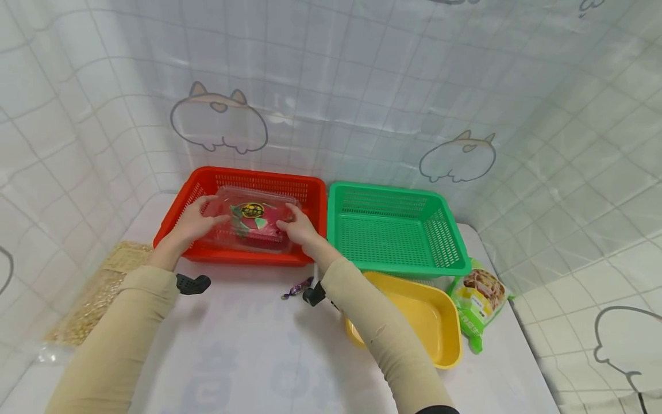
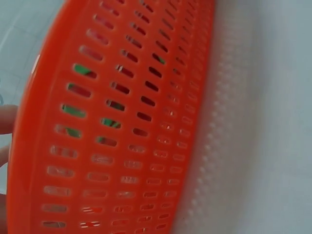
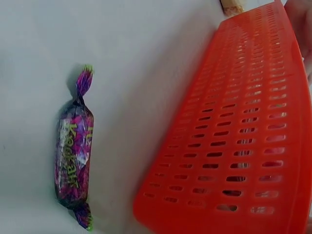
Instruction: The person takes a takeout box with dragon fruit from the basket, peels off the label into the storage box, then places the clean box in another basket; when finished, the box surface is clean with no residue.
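A clear plastic box [image 1: 269, 246] with a pink and green dragon fruit and a black-and-yellow label [image 1: 252, 210] inside is in the red basket [image 1: 248, 260]. My left hand [image 1: 193, 223] holds its left end, thumb towards the middle. At the right end my right hand [image 1: 304, 231] grips the box with thumb and fingers. In the left wrist view the basket wall [image 2: 112, 122] hides most of the box; a few fingers show beyond the rim. A purple wrapped candy [image 3: 74, 153] lies on the table in front of the basket.
Right of the red basket stands a green basket [image 1: 385, 241]. A yellow basin [image 1: 424, 313] is in front of it, partly behind my right sleeve. A green snack bag [image 1: 478, 299] lies at the right, and a clear bag of grain-like pieces [image 1: 98, 293] at the left.
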A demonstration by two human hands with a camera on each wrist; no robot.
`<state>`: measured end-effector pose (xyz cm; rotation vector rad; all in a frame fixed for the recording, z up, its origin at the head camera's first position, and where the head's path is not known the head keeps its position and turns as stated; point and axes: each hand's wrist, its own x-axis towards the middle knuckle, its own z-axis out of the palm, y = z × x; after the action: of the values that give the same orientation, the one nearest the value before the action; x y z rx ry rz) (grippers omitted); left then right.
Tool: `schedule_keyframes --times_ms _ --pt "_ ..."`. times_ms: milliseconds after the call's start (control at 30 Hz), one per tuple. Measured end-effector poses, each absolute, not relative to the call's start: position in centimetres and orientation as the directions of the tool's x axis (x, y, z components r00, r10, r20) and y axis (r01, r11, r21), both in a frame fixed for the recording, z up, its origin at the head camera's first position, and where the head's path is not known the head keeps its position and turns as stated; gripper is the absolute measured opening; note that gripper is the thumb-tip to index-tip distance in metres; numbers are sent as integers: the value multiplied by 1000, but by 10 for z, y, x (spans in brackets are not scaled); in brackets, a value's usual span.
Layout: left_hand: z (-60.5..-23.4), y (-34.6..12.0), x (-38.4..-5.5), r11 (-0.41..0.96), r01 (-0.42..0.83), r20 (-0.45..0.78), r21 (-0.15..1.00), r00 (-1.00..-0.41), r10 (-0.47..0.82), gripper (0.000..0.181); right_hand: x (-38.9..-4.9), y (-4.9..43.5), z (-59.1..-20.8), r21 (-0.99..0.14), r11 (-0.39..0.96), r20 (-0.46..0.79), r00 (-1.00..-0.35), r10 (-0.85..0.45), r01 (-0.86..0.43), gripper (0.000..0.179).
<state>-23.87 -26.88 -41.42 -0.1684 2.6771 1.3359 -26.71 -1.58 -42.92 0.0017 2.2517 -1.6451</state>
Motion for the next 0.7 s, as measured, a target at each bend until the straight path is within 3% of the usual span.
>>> schedule_keyframes --times_ms 433,700 --pt "-407 -292 -245 583 -243 -315 775 -949 23 65 -280 -14 -409 -855 484 -347 -899 -268 186 65" --pt "-401 -296 -251 619 -266 -385 739 -921 64 60 -287 -10 -389 -811 495 -493 -819 -293 312 71"
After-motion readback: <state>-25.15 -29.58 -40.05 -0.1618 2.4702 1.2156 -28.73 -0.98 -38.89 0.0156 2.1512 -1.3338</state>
